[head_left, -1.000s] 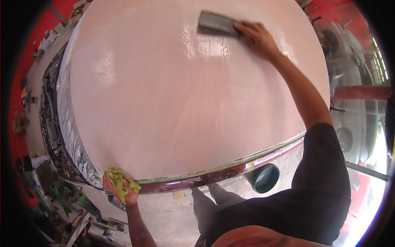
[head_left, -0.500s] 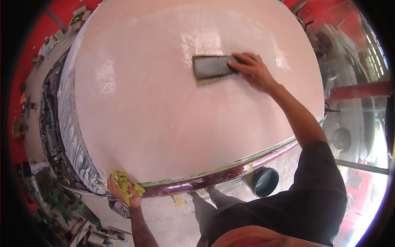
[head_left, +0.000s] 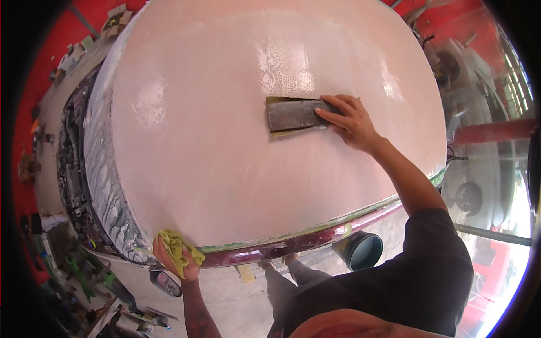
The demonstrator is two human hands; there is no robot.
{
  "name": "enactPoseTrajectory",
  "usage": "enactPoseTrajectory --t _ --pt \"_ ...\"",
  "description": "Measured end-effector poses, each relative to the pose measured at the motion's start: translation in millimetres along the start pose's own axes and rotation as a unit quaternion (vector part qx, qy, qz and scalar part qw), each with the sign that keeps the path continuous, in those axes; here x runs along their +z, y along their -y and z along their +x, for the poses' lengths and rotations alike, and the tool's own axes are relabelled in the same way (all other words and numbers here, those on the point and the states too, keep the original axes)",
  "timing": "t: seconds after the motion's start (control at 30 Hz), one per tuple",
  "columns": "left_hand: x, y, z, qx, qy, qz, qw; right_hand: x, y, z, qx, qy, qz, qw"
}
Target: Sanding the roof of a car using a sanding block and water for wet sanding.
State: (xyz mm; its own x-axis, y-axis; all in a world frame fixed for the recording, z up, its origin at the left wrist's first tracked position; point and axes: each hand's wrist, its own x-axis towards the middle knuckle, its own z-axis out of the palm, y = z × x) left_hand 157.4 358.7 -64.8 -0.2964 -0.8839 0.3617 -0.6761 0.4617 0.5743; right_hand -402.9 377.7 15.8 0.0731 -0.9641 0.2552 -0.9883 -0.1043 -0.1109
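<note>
My right hand (head_left: 350,123) grips the right end of a dark grey sanding block (head_left: 296,115). Yellowish sandpaper (head_left: 276,100) shows along the block's edges, between it and the surface. The block lies on a wide pale-pink car roof panel (head_left: 225,169), which has wet, shiny patches above and left of the block. At the roof's near left corner, my left hand (head_left: 181,262) clutches a crumpled yellow-green cloth (head_left: 179,248) and rests against the edge.
Green masking tape (head_left: 270,239) runs along the near roof edge above maroon bodywork (head_left: 270,250). A dark bucket (head_left: 362,251) stands on the floor nearby. Left lie the streaked windscreen (head_left: 107,180), a side mirror (head_left: 165,283) and the uncovered engine bay (head_left: 72,152).
My right hand has drawn the sanding block nearer to me across the roof. My left hand stays at the corner with the cloth. The view has shifted slightly.
</note>
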Motion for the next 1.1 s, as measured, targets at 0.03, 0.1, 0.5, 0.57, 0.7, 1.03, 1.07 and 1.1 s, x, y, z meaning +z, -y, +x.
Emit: enactPoseTrajectory --t 0.03,0.1,0.5,0.57,0.7,1.03,1.07,1.1 --pt "1 0 1 -0.004 -0.007 -0.009 1.0 -1 -2 3 -0.023 0.014 0.006 1.0" --pt "2 -2 4 -0.007 -0.012 -0.016 1.0 12 -48 58 0.021 -0.055 -0.053 0.997" --pt "-1 2 -1 -0.048 -0.009 -0.018 0.999 17 56 12 0.016 -0.013 0.026 0.999" --pt "-1 2 -2 -0.048 0.004 0.004 0.999 7 45 10 -0.028 0.012 0.014 0.999" --pt "10 -5 7 -0.021 -0.005 -0.033 0.999 20 -43 119 0.071 -0.079 -0.06 0.993" --pt "4 0 1 -0.021 -0.017 -0.027 0.999 41 81 44 0.063 -0.051 -0.02 0.996" --pt "7 0 0 -0.012 -0.014 -0.044 0.999 30 107 11 0.047 -0.032 0.003 0.998" --pt "6 1 -1 -0.013 -0.021 -0.04 0.999 23 126 -13 0.029 -0.002 0.039 0.999"
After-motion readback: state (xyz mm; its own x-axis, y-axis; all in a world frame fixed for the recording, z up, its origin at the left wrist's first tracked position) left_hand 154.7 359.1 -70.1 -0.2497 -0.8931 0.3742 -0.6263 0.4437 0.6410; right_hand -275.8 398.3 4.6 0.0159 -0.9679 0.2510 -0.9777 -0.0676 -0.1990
